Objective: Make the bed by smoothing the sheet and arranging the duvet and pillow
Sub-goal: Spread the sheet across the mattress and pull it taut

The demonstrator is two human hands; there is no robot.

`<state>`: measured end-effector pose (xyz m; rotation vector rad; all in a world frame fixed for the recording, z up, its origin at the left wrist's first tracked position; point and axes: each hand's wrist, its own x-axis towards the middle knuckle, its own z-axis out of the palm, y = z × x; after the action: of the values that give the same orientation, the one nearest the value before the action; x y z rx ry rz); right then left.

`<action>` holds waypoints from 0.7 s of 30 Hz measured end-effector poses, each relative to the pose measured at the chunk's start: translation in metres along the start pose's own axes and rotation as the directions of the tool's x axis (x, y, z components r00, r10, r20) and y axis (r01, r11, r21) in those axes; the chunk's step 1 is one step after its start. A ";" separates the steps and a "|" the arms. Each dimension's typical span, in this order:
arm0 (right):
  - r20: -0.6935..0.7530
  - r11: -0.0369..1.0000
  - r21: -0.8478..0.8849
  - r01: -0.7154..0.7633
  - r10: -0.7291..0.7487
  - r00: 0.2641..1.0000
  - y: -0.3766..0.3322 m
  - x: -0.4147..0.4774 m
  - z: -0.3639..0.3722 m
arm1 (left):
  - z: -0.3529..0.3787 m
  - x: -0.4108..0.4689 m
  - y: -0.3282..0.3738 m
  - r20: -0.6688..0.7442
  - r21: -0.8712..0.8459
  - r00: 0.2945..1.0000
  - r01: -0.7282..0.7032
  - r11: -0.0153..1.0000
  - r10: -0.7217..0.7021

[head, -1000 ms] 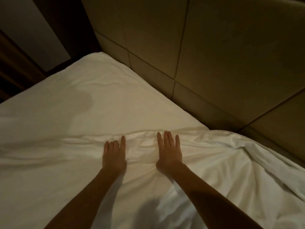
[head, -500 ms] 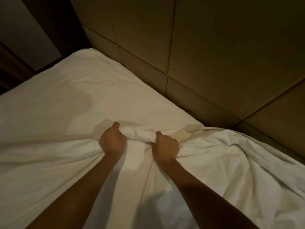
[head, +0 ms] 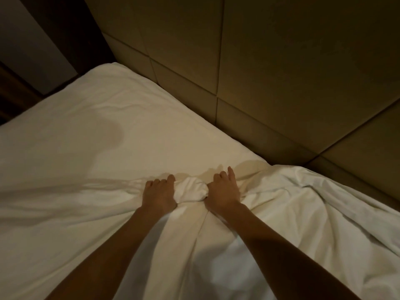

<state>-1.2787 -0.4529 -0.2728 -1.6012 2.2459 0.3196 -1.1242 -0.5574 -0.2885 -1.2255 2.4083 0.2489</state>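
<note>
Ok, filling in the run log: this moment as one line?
phase: arranging duvet | left hand: grips bunched duvet edge | right hand: grips same bunch | sheet: exposed toward headboard

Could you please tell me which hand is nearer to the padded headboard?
Right. The right hand grips the bunched duvet on the side toward the padded headboard; the left hand grips the same bunch on the far side, farther from it.
</note>
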 end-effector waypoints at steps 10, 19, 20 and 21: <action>-0.220 0.972 0.233 -0.009 0.061 0.974 -0.016 -0.009 -0.025 | -0.037 0.002 0.013 -0.413 -0.430 0.832 0.181 0.885 -0.371; -0.370 0.946 0.270 -0.178 0.273 0.888 0.045 0.016 -0.068 | -0.111 0.064 0.074 -0.496 -0.477 0.801 0.071 0.876 -0.335; -0.362 0.941 0.277 -0.197 0.292 0.885 0.055 0.018 -0.071 | -0.117 0.071 0.084 -0.497 -0.486 0.805 0.052 0.873 -0.325; -0.359 0.935 0.287 -0.210 0.308 0.881 0.064 0.022 -0.074 | -0.122 0.078 0.091 -0.502 -0.490 0.805 0.035 0.871 -0.315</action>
<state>-1.3576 -0.4792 -0.2163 -1.3270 2.6912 -0.2356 -1.2738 -0.6019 -0.2171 -1.9790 2.7960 0.4744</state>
